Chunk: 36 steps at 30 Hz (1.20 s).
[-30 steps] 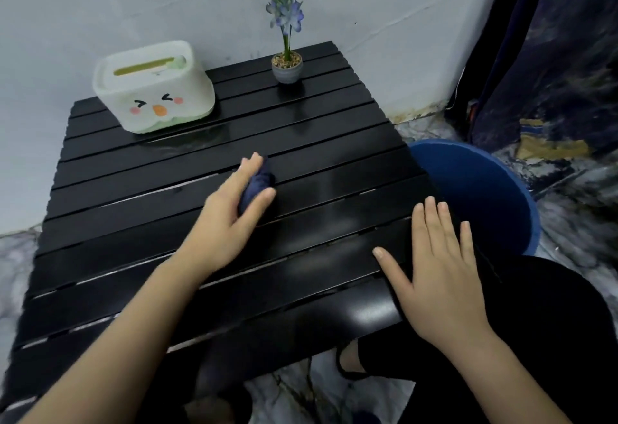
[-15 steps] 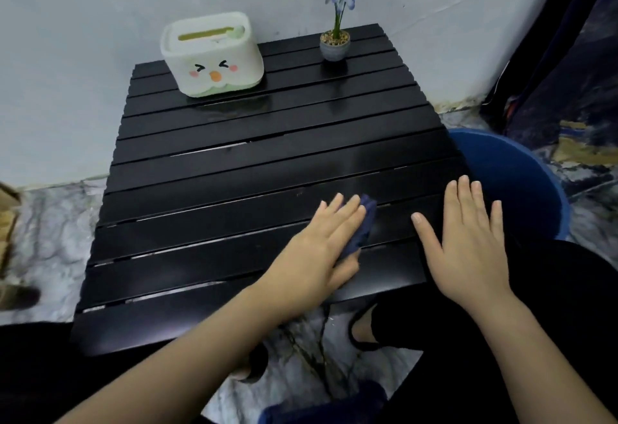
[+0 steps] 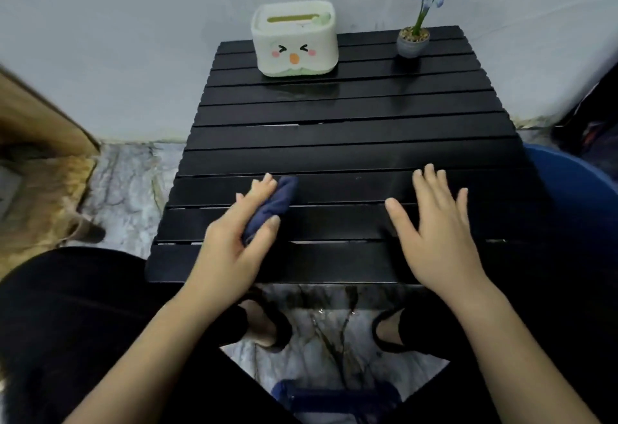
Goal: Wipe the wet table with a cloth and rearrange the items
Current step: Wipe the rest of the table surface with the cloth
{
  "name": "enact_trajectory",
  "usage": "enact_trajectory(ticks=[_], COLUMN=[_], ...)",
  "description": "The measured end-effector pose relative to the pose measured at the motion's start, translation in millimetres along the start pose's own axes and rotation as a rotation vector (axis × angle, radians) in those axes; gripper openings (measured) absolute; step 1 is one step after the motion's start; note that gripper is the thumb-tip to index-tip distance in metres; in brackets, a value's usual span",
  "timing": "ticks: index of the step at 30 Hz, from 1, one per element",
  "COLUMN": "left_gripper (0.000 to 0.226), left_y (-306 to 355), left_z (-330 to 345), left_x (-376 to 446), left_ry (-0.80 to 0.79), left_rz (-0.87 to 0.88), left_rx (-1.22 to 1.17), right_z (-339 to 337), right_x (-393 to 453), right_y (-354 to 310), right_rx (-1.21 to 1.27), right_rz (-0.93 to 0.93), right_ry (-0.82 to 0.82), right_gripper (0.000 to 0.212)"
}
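- The left hand [image 3: 230,249] grips a bunched dark blue cloth [image 3: 272,204], fingers curled over it and thumb pinching its near end; the cloth is pressed onto the slats of the black slatted table [image 3: 351,136] near the front edge, left of centre.
- Half a second ago that hand and cloth sat close beside the right hand; they are now further toward the table's left edge, well apart from the right hand.
- A second ago the cloth was deeper in, around the middle slats; it has since come forward to the second and third slats from the front.
- The right hand [image 3: 434,233] lies flat and spread wide, palm down, holding nothing, near the front right corner, as in both earlier frames.
- A white tissue box with a cartoon face [image 3: 294,44] stands at the back edge, left of centre, with a wet sheen on the slats just in front of it.
- A small potted plant with blue flowers [image 3: 414,39] stands at the back right corner; both items are placed as before.
- A blue bucket [image 3: 568,189] sits on the floor by the table's right edge.
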<state>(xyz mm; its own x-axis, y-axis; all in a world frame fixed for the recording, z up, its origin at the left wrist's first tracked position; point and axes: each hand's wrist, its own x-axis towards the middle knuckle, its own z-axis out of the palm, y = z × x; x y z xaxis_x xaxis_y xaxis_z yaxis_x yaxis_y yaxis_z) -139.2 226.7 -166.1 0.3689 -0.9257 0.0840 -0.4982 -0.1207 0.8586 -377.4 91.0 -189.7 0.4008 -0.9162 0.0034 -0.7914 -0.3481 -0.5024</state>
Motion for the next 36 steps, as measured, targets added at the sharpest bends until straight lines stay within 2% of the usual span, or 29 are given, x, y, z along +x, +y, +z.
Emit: enact_trajectory(ticks=[3,5,6,8,10,12,14,17,20,25,27,29,31,33,34,36], left_gripper=[0.057,0.057,0.052,0.039,0.033,0.036,0.036,0.025,0.012,0.005,0.012,0.015,0.017,0.024,0.027,0.037], left_y=[-30.9,-38.2,-36.8,-35.8,-37.8,-38.7,-35.4,-27.4,-9.7,30.2,31.5,20.4,0.1,-18.7,-25.7,-32.7], left_z=[-17.6,-17.2,-18.3,-27.1,-37.9,-37.1,-23.9,-8.0,-3.6,-9.3,-17.3,-25.1,-33.1,-39.8,-42.6,-46.1], left_x=[1.8,-2.7,-3.7,-1.3,4.4,8.0,9.3,13.7,17.5,22.6,27.0,29.1,26.4,17.5,12.1,6.6], left_ry=[-0.056,-0.091,-0.027,0.233,0.427,0.425,0.376,0.404,0.46,0.346,0.339,0.32,0.296,0.282,0.3,0.373], left_rz=[-0.048,-0.134,-0.164,-0.206,-0.282,-0.432,-0.533,-0.465,-0.246,0.058,0.049,-0.061,-0.231,-0.392,-0.418,-0.29], left_rx=[0.322,0.238,0.115,-0.015,0.137,0.416,0.564,0.528,0.335,0.163,0.008,0.003,0.199,0.558,0.738,0.918], right_z=[30.7,47.4,54.0,63.3,67.7,69.1,69.5,70.1,69.2,68.2,68.9,69.0,68.4,69.3,70.0,71.5], right_x=[6.2,9.6,10.8,11.4,10.5,9.5,8.7,7.9,6.5,7.1,7.9,8.0,7.1,6.4,6.3,6.7], right_y=[-43.5,-63.0,-69.2,-74.3,-73.5,-71.8,-71.4,-71.2,-70.7,-70.9,-70.8,-70.4,-70.4,-70.2,-69.9,-69.2], right_rx=[-0.017,-0.063,-0.089,-0.149,-0.202,-0.222,-0.229,-0.234,-0.234,-0.23,-0.243,-0.241,-0.221,-0.229,-0.235,-0.237], right_rz=[-0.202,-0.288,-0.311,-0.334,-0.345,-0.351,-0.356,-0.361,-0.37,-0.371,-0.37,-0.375,-0.374,-0.373,-0.373,-0.373], right_ry=[-0.088,-0.145,-0.17,-0.198,-0.187,-0.177,-0.176,-0.166,-0.158,-0.167,-0.19,-0.19,-0.168,-0.163,-0.163,-0.158], right_gripper=[0.075,0.075,0.075,0.077,0.078,0.079,0.079,0.078,0.077,0.077,0.078,0.08,0.079,0.078,0.078,0.077])
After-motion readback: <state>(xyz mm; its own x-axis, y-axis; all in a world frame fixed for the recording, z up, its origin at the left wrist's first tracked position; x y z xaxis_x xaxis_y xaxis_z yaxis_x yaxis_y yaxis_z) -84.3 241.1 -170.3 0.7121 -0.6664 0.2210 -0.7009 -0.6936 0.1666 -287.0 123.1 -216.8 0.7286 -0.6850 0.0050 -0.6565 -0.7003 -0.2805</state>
